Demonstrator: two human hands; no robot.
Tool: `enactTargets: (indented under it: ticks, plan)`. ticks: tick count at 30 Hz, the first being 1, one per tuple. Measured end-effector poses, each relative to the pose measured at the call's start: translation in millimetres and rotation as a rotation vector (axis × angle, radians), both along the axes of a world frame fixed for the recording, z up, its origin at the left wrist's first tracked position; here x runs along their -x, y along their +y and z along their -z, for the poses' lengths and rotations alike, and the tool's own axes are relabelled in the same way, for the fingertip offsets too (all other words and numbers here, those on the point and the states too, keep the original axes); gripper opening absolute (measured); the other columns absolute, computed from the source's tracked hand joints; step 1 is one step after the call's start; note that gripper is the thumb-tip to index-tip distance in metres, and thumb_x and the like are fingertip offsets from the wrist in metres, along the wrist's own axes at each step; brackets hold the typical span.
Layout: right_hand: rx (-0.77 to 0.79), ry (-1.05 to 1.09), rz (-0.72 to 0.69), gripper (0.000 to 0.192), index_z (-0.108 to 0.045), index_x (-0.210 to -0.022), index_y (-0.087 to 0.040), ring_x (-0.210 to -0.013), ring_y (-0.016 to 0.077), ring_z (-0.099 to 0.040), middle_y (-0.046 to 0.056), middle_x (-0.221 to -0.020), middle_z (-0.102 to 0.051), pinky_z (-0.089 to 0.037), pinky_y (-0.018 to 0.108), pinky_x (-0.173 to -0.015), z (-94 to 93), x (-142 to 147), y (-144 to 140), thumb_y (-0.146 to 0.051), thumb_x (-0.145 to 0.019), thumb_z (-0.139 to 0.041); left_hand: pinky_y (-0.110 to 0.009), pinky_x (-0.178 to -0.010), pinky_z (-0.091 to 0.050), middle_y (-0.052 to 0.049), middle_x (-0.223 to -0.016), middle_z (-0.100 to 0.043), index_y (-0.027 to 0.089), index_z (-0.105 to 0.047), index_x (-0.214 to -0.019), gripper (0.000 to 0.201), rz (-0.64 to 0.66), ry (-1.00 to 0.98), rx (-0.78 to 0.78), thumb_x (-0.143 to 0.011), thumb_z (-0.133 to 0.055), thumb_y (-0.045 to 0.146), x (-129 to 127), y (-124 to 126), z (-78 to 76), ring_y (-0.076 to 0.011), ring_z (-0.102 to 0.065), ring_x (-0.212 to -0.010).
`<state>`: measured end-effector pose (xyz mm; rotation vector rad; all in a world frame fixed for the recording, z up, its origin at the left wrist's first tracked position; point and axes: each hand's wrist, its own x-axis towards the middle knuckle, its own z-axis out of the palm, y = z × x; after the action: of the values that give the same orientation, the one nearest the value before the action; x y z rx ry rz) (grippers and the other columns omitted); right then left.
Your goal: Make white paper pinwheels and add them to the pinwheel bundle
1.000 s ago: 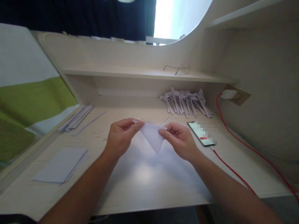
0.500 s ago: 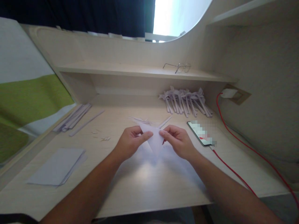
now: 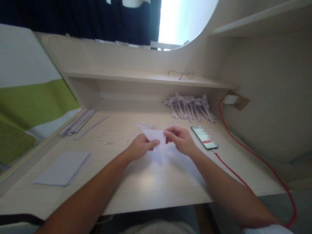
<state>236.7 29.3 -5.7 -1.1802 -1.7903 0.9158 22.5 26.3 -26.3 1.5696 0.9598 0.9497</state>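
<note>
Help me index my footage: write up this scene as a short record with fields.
Left grip: thumb on the white paper piece, fingers behind
Right grip: pinching the same piece at its right edge
Desk, left side: paper strips; stacked paper sheets
Desk, back right: pinwheel-like paper shapes on paper sticks
Desk, right side: smartphone, screen lit, red cable attached
Shelf: eyeglasses
</note>
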Motion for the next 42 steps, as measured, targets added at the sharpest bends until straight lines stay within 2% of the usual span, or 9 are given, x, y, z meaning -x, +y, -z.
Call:
enactTargets:
  ticks: [2,7,14,18,22,26,29,35,42]
  plan:
    - [-0.012,-0.147,0.062,0.038,-0.067,-0.099,-0.018,-0.076,0.0167,-0.066,0.006,-0.092,-0.073,-0.051,0.029,-0.071,-7.7,-16.0,4.7,-0.054,-0.09,-0.06,-0.025,-0.052,-0.041,-0.001,-0.05,-0.058,0.016,-0.062,-0.055,0.04,-0.086,-0.005,-0.012,-0.076,-0.075,0.048,2.0,3.4,1.1,-0.0119,-0.05,-0.049]
    - [0.106,-0.654,0.143,0.012,-0.073,-0.069,-0.018,-0.072,0.0227,-0.065,0.009,-0.076,-0.073,-0.041,0.031,-0.065,-19.5,-54.8,9.1,-0.028,-0.068,-0.08,-0.027,-0.057,-0.046,-0.003,-0.054,-0.064,0.016,-0.065,-0.058,0.034,-0.185,-0.053,-0.004,-0.074,-0.074,0.045,6.0,4.6,-3.8,-0.0144,-0.056,-0.053]
    - [0.243,-0.929,0.111,0.005,-0.076,-0.067,-0.019,-0.073,0.0255,-0.068,0.012,-0.077,-0.076,-0.038,0.031,-0.062,-5.8,-51.4,15.8,-0.019,-0.062,-0.077,-0.027,-0.06,-0.051,-0.003,-0.058,-0.067,0.014,-0.07,-0.063,0.022,-0.182,-0.144,0.022,-0.071,-0.079,0.033,7.5,-2.1,-10.2,-0.0146,-0.06,-0.055]
    - [0.265,-0.838,0.06,0.002,-0.073,-0.065,-0.017,-0.07,0.024,-0.066,0.011,-0.07,-0.073,-0.038,0.031,-0.06,-4.0,-54.4,18.4,-0.019,-0.064,-0.072,-0.029,-0.064,-0.055,-0.004,-0.062,-0.071,0.014,-0.071,-0.066,0.018,-0.188,-0.208,0.01,-0.07,-0.081,0.027,14.1,-0.8,-9.5,-0.0161,-0.065,-0.061]
    - [0.343,-0.58,-0.061,0.009,-0.069,-0.072,-0.017,-0.059,0.0183,-0.062,0.005,-0.063,-0.069,-0.043,0.028,-0.057,-8.2,-58.6,13.2,-0.026,-0.071,-0.068,-0.029,-0.067,-0.057,-0.005,-0.065,-0.072,0.013,-0.072,-0.068,0.017,-0.209,-0.282,0.009,-0.07,-0.083,0.026,24.1,1.5,-10.2,-0.0167,-0.067,-0.064]
    - [0.358,-0.199,-0.122,0.03,-0.061,-0.087,-0.019,-0.066,0.0155,-0.061,0.002,-0.08,-0.068,-0.055,0.029,-0.062,-10.5,-42.8,7.5,-0.044,-0.071,-0.071,-0.032,-0.068,-0.06,-0.004,-0.069,-0.074,0.013,-0.074,-0.076,0.022,-0.24,-0.383,0.045,-0.066,-0.087,0.028,27.5,-2.0,-18.3,-0.0173,-0.068,-0.065]
    - [0.335,0.006,-0.143,0.045,-0.059,-0.085,-0.02,-0.067,0.014,-0.057,-0.001,-0.079,-0.061,-0.059,0.031,-0.065,-7.9,-21.0,1.8,-0.054,-0.064,-0.08,-0.031,-0.068,-0.06,-0.003,-0.067,-0.073,0.013,-0.074,-0.074,0.021,-0.263,-0.442,0.074,-0.064,-0.088,0.026,25.7,-8.0,-27.7,-0.0166,-0.068,-0.064]
    - [0.388,0.207,-0.227,0.04,-0.06,-0.072,-0.019,-0.053,0.0111,-0.052,-0.003,-0.058,-0.057,-0.045,0.026,-0.053,1.7,9.9,-21.7,-0.051,-0.071,-0.084,-0.031,-0.062,-0.059,-0.006,-0.064,-0.073,0.011,-0.075,-0.067,0.023,-0.271,-0.507,0.134,-0.068,-0.086,0.031,23.9,-12.9,-32.4,-0.0165,-0.067,-0.056]
    - [0.458,0.331,-0.141,0.044,-0.062,-0.072,-0.017,-0.05,0.0081,-0.045,-0.005,-0.057,-0.057,-0.034,0.024,-0.049,4.7,23.8,-36.2,-0.047,-0.064,-0.093,-0.026,-0.059,-0.058,-0.002,-0.068,-0.074,0.015,-0.076,-0.079,0.02,-0.303,-0.506,0.12,-0.067,-0.089,0.024,16.7,-19.3,-27.8,-0.0155,-0.068,-0.061]
